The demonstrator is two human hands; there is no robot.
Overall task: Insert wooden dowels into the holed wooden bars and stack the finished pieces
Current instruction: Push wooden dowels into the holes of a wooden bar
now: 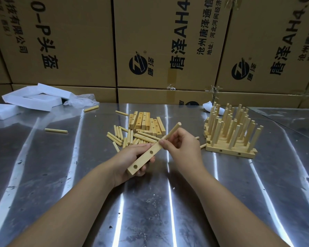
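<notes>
left grip (130,158) curls under the holed bar (143,158); right grip (182,145) pinches a dowel (174,129) at its far end.

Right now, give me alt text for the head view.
The left hand grips a holed wooden bar while the right hand holds a dowel at the bar's far end, above a metal table. Loose dowels and spare bars lie behind; finished pieces stand at right.

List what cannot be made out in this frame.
- Head view, dowel tip: fingers of the right hand cover where it meets the bar.
- Head view, bar's far end: hidden under those fingers.
- Head view, finished stack, rear rows: screened by front dowels.
</notes>
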